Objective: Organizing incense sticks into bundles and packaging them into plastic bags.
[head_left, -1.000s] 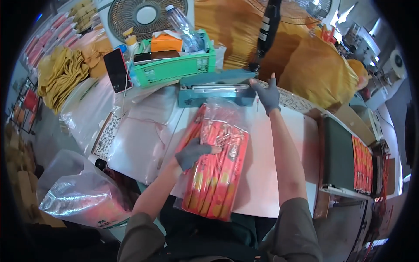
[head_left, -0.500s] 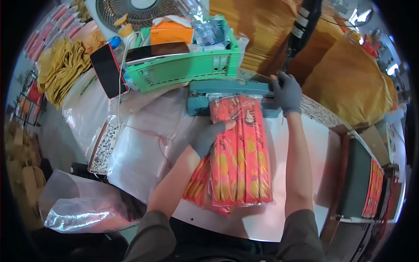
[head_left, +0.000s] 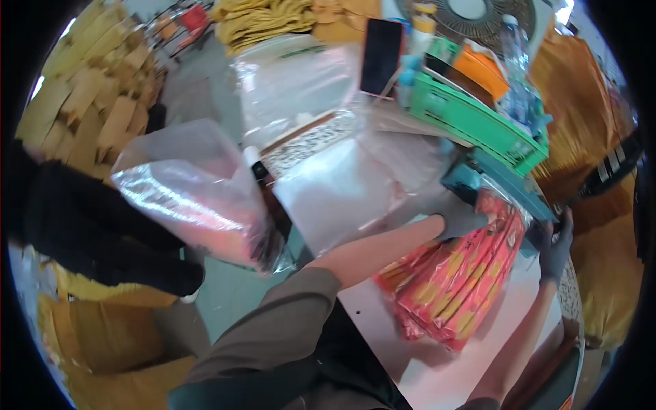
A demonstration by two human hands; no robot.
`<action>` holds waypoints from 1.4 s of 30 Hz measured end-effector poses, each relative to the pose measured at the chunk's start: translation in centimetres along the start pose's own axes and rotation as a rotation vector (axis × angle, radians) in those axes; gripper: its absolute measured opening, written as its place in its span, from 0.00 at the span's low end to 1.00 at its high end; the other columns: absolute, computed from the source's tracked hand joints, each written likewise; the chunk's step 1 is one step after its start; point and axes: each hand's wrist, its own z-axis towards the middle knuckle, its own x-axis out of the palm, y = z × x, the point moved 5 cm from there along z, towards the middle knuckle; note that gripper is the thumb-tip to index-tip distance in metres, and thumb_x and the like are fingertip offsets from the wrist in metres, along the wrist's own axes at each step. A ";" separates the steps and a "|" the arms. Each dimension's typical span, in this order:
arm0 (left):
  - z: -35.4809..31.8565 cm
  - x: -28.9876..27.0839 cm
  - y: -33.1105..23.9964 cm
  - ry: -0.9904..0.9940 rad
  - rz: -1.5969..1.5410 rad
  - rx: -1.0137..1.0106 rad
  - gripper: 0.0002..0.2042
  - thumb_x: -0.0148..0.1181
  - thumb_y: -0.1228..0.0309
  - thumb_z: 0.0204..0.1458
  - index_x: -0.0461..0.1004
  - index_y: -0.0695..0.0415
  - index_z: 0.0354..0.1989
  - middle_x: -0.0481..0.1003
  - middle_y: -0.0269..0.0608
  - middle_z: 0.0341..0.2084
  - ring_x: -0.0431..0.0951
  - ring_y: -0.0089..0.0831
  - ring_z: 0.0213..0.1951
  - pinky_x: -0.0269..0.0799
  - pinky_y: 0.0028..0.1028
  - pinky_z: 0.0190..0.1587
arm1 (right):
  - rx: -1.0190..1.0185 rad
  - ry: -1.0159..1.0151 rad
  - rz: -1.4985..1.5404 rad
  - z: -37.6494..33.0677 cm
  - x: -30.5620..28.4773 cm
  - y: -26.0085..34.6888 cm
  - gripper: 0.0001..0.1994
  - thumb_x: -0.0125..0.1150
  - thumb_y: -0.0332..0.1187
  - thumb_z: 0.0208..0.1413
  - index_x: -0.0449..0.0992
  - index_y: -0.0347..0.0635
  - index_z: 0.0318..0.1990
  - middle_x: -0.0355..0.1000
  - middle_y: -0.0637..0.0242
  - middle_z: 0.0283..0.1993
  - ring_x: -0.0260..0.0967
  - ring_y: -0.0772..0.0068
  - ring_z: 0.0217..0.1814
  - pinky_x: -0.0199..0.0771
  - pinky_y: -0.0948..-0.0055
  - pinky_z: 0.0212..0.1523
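A clear plastic bag of long red packets with yellow patterns (head_left: 459, 280) lies on the white tabletop (head_left: 372, 311), its upper end at a teal bar heat sealer (head_left: 509, 179). My left hand (head_left: 462, 219), in a grey glove with a bare thumb tip, is closed on the bag's upper left side. Gloved in grey too, my right hand (head_left: 557, 249) curls round the right end of the sealer's arm. More red packets (head_left: 406, 265) lie partly under the bag, beside my left forearm.
Behind the sealer stands a green crate (head_left: 471, 119) with a bottle and an orange box. Clear plastic sheets (head_left: 342, 195) lie left of it. A filled clear sack (head_left: 198, 198) is on the left, near another person's dark-clothed legs (head_left: 89, 232). A phone (head_left: 381, 55) leans by the crate.
The view has swung left, so the bench sits farther right and tilted. The filled sack shows more fully, and another person's legs have come in. My hands keep their places at bag and sealer.
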 end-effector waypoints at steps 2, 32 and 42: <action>-5.1 -3.1 -0.9 -0.168 0.349 -0.031 0.25 0.56 0.53 0.49 0.65 0.60 0.49 0.75 0.43 0.37 0.76 0.38 0.36 0.68 0.37 0.45 | 0.008 0.035 0.160 -4.6 0.9 3.8 0.38 0.51 0.46 0.57 0.36 0.51 0.68 0.68 0.52 0.45 0.68 0.61 0.44 0.69 0.65 0.42; -64.6 -33.2 -8.4 -1.499 1.202 -0.759 0.19 0.50 0.50 0.51 0.79 0.50 0.34 0.71 0.48 0.45 0.66 0.45 0.52 0.63 0.36 0.51 | 0.214 0.793 1.902 -0.5 7.7 47.6 0.26 0.45 0.46 0.57 0.59 0.39 0.58 0.64 0.62 0.54 0.63 0.68 0.55 0.63 0.66 0.55; -68.1 -35.9 -2.5 -1.386 0.841 -0.068 0.29 0.54 0.76 0.43 0.60 0.59 0.59 0.71 0.45 0.46 0.72 0.24 0.29 0.69 0.26 0.35 | -0.530 0.959 1.372 -4.0 16.2 67.1 0.19 0.63 0.39 0.44 0.72 0.37 0.43 0.69 0.66 0.44 0.67 0.70 0.47 0.67 0.69 0.49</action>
